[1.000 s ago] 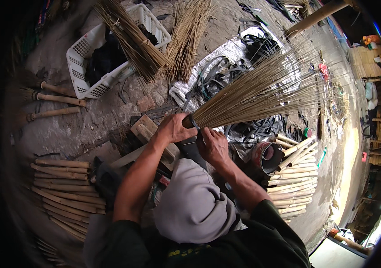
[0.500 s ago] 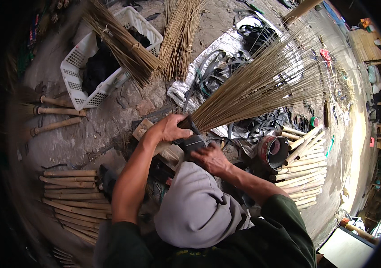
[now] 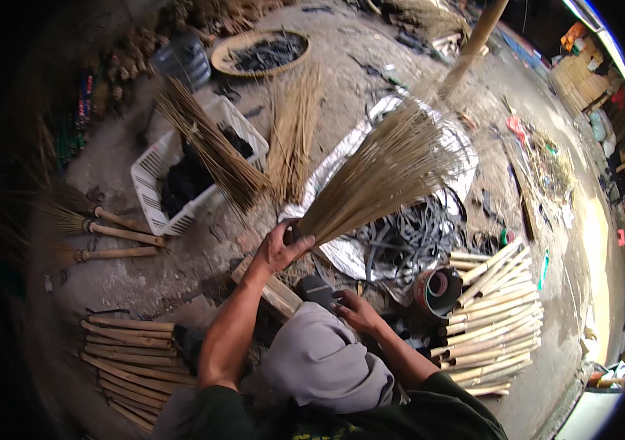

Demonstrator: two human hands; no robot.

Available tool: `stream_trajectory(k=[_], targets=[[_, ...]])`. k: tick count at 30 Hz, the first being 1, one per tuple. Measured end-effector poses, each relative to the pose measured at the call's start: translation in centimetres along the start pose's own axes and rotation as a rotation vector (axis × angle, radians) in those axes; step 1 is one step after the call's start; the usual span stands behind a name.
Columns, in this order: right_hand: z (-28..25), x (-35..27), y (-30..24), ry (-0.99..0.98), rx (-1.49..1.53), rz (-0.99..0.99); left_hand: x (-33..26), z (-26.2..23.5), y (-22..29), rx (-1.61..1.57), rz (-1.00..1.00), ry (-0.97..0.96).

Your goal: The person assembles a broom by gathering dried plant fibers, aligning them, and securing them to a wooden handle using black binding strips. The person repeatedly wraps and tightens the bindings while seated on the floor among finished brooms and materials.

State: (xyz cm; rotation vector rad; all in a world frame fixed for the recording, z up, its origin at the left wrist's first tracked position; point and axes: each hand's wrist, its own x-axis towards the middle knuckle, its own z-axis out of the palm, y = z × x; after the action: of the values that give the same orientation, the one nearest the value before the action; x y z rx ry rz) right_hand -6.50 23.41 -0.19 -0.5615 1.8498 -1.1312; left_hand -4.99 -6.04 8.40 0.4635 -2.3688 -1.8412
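Up front, left hand (image 3: 283,248) wrapped tight round the neck of a broom head (image 3: 382,176) — fingers curled fully closed at the narrow end, where all the stiff straws meet, so the bundle keeps its shape; fanned tips pointed up and away to the right, held clear above the ground rather than resting on it. Lower down, right hand (image 3: 358,309) off the broom, fingers half bent and loosely spread over dark stuff beside the grey-clad knee (image 3: 327,359); nothing clearly held, though too shadowed to tell for sure.

Just under the left hand, a wooden block (image 3: 272,290), lying close as a working rest; behind the fan, a silvery sheet (image 3: 349,253) spread on the dirt with a tangle of black strips (image 3: 418,235) on it, near enough for binding. To the right, a small red-rimmed can (image 3: 438,290) touching a stack of bamboo sticks (image 3: 495,315); another stack (image 3: 133,359) at the left, both within reach of the seat. Further out, a white crate (image 3: 180,176) with a straw bunch (image 3: 213,150) leaning across it, loose straws (image 3: 294,147) beside it, finished brooms (image 3: 100,231) laid side by side at the left, and a round tray (image 3: 257,51) of dark bits well apart at the top.
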Motion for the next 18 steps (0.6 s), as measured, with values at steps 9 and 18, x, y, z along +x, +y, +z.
stream_trajectory(k=[9,18], targets=[[-1.4,5.5,-27.6,-0.308,0.392,-0.774,-1.3,-9.2,23.4,-0.523,0.257,-0.080],[4.3,2.6,-38.6,-0.887,0.478,-0.552,-12.2,-17.3,26.8,-0.458,0.484,0.226]])
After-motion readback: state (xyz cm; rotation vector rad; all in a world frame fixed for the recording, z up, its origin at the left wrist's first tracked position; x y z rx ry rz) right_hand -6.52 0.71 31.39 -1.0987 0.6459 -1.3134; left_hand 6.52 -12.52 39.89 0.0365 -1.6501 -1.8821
